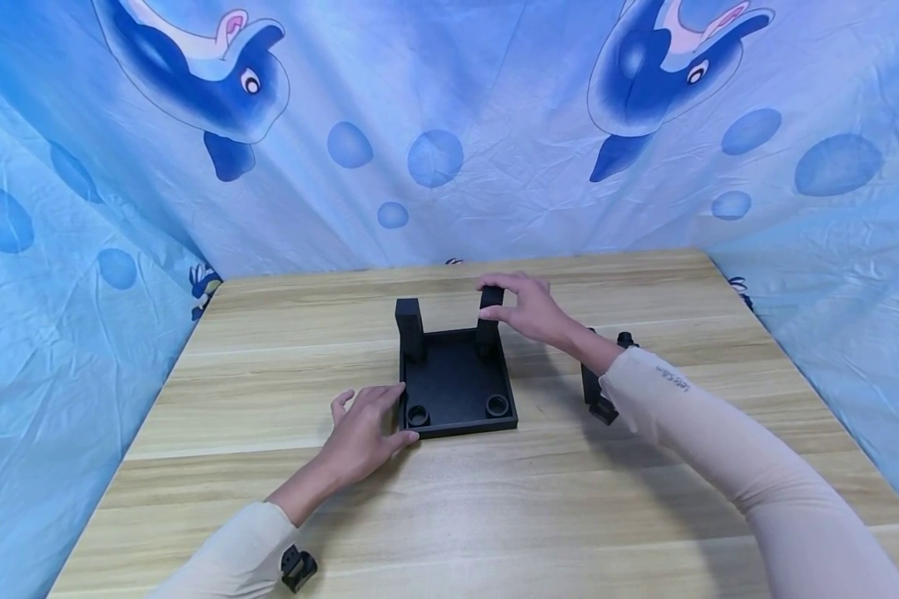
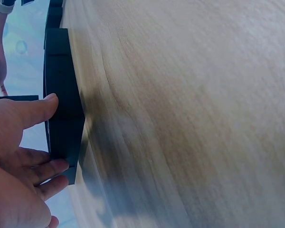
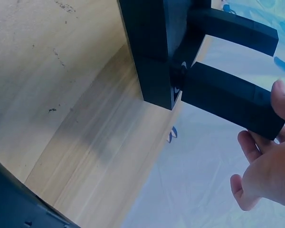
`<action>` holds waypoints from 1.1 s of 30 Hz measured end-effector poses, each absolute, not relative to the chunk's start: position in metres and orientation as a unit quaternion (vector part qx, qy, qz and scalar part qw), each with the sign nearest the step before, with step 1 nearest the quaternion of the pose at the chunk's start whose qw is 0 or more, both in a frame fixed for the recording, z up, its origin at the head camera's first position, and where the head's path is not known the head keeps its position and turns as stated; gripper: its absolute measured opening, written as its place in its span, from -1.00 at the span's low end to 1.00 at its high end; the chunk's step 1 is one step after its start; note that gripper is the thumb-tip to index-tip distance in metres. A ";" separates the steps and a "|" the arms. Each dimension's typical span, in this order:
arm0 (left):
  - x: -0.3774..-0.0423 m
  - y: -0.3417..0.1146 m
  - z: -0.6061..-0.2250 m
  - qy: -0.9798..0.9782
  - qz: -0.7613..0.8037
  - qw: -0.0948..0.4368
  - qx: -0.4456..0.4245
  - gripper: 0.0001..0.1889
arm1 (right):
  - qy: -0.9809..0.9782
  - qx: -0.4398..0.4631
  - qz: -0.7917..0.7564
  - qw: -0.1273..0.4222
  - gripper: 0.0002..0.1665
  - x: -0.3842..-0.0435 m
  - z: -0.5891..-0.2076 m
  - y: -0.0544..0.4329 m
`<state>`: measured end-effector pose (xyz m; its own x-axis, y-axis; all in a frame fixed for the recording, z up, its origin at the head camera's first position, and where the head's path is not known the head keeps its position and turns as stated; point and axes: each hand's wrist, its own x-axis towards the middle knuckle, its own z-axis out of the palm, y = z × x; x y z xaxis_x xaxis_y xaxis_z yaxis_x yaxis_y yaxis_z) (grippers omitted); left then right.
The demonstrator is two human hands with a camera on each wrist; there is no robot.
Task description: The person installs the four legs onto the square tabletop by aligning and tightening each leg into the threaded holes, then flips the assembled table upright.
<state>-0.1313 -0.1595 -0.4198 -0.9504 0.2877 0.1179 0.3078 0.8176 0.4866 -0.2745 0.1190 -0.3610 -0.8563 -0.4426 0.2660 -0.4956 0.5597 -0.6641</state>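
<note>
A shallow black square base [image 1: 457, 383] with a raised rim lies on the table. Two block-shaped black legs stand at its far corners: the left leg [image 1: 410, 324] and the right leg [image 1: 487, 333]. At the near corners are round sockets, the left socket [image 1: 418, 416] and the right socket [image 1: 498, 406]. My right hand [image 1: 530, 309] grips the right leg's upper end between thumb and fingers; the right wrist view shows this leg [image 3: 232, 99] meeting the base at its corner. My left hand [image 1: 363, 433] holds the base's near left corner, its thumb [image 2: 42, 109] against the outer wall.
Black parts [image 1: 592, 383] lie on the table at the right, partly behind my right forearm. A small black piece [image 1: 298, 569] is beside my left sleeve. A blue dolphin-print curtain [image 1: 479, 200] hangs behind the wooden table [image 1: 539, 516] and along its sides.
</note>
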 end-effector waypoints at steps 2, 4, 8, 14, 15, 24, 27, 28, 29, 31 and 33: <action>-0.131 -0.159 -0.420 -0.953 -0.259 0.021 -0.157 -0.22 | -0.884 0.266 0.383 0.041 -0.54 -0.275 -0.360 0.118; -0.131 -0.159 -0.420 -0.952 -0.260 0.022 -0.159 -0.22 | -0.884 0.272 0.377 0.039 -0.54 -0.275 -0.358 0.118; -0.131 -0.159 -0.420 -0.952 -0.261 0.023 -0.161 -0.22 | -0.884 0.291 0.365 -0.002 -0.51 -0.277 -0.352 0.120; -0.132 -0.159 -0.420 -0.952 -0.260 0.020 -0.159 -0.22 | -0.889 0.288 0.352 -0.042 -0.48 -0.278 -0.344 0.123; -0.132 -0.159 -0.420 -0.952 -0.260 0.020 -0.159 -0.22 | -0.893 0.285 0.347 -0.032 -0.49 -0.278 -0.344 0.123; -0.132 -0.159 -0.419 -0.951 -0.263 0.020 -0.159 -0.22 | -0.902 0.261 0.341 0.039 -0.47 -0.280 -0.353 0.116; -0.132 -0.159 -0.419 -0.952 -0.262 0.019 -0.159 -0.22 | -0.902 0.260 0.343 0.031 -0.46 -0.280 -0.353 0.116; -0.132 -0.159 -0.419 -0.952 -0.262 0.019 -0.158 -0.22 | -0.903 0.262 0.339 0.024 -0.45 -0.280 -0.352 0.116; -0.132 -0.159 -0.419 -0.952 -0.262 0.020 -0.158 -0.22 | -0.904 0.267 0.334 0.015 -0.43 -0.280 -0.352 0.117; -0.131 -0.159 -0.419 -0.952 -0.262 0.019 -0.157 -0.22 | -0.902 0.283 0.327 -0.010 -0.37 -0.281 -0.350 0.120; -0.131 -0.159 -0.419 -0.952 -0.262 0.020 -0.157 -0.22 | -0.896 0.305 0.320 -0.035 -0.32 -0.282 -0.348 0.123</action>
